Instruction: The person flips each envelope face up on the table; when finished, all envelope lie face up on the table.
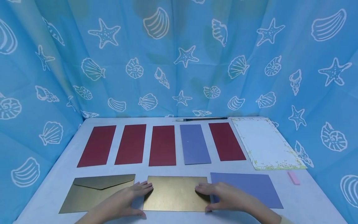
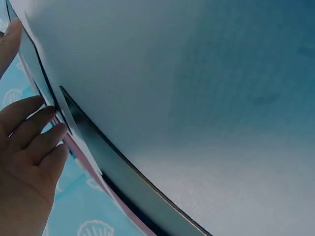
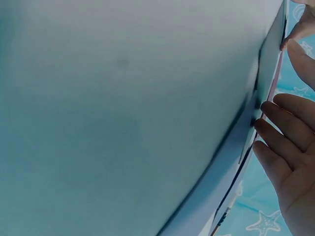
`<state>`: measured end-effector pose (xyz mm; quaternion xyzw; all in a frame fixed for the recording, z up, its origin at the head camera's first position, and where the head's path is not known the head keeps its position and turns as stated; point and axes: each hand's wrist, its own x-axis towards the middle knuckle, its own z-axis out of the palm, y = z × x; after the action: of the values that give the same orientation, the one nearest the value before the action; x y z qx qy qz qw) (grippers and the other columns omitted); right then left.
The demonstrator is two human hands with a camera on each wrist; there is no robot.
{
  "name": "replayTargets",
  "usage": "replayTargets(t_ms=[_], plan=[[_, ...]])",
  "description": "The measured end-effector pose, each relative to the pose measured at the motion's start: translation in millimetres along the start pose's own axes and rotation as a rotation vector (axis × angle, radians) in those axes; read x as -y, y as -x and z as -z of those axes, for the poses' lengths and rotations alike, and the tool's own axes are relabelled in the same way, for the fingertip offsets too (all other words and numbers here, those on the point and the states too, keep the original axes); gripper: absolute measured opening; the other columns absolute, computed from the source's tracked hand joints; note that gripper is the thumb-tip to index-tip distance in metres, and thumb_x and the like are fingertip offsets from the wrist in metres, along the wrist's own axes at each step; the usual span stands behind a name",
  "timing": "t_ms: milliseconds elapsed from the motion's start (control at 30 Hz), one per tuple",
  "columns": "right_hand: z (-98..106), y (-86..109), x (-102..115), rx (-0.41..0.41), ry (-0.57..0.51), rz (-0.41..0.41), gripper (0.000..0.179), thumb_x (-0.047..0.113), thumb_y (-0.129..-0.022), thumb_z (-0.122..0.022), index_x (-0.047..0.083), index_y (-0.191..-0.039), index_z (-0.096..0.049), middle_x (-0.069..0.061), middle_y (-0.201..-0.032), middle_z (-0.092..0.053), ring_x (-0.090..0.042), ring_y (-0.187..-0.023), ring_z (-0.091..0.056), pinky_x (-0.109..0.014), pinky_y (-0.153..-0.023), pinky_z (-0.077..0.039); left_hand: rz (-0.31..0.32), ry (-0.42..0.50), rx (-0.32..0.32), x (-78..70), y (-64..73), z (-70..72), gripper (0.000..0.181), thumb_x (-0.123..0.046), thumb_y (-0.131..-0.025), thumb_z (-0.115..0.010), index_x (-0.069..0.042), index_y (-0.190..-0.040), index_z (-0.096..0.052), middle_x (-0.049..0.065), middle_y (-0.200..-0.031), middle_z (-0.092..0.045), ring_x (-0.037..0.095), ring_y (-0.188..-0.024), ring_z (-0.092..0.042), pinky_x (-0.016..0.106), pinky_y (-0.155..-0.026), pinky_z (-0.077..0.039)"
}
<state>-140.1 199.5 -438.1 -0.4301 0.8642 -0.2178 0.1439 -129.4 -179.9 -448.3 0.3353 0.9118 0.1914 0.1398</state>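
Observation:
A gold envelope (image 1: 176,194) lies plain side up at the front middle of the table. My left hand (image 1: 123,199) is at its left edge, the fairly straight fingertips touching or nearly touching it. At the right edge, my right hand (image 1: 226,196) rests its fingertips on the envelope, with the thumb by the near corner. Both hands' fingers look extended in the wrist views, the left hand (image 2: 29,147) and the right hand (image 3: 290,142) alike. To the left is another gold envelope (image 1: 98,194), its pointed flap showing. A purple envelope (image 1: 249,189) lies partly under my right hand.
Behind stands a row of several dark red cards or envelopes (image 1: 162,146) with one purple piece (image 1: 195,144) among them. A brush (image 1: 202,119) lies at the back edge. Bordered paper (image 1: 265,143) and a pink eraser-like block (image 1: 293,178) are at right. A blue curtain (image 1: 179,62) surrounds the table.

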Motion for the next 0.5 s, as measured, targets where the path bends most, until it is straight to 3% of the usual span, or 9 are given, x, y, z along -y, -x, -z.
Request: replayTargets(t_ms=[500], plan=[[-6.2, 4.5, 0.0, 0.001, -0.028, 0.031, 0.067, 0.045, -0.085, -0.068, 0.005, -0.137, -0.054, -0.007, -0.137, -0.054, -0.02, -0.128, -0.049, -0.031, -0.096, -0.047, -0.004, -0.024, 0.003, -1.4, -3.9, 0.6, 0.071, -0.048, -0.076, -0.076, -0.01, -0.133, -0.059, 0.003, -0.133, -0.059, 0.026, -0.124, -0.053, 0.042, -0.096, -0.047]])
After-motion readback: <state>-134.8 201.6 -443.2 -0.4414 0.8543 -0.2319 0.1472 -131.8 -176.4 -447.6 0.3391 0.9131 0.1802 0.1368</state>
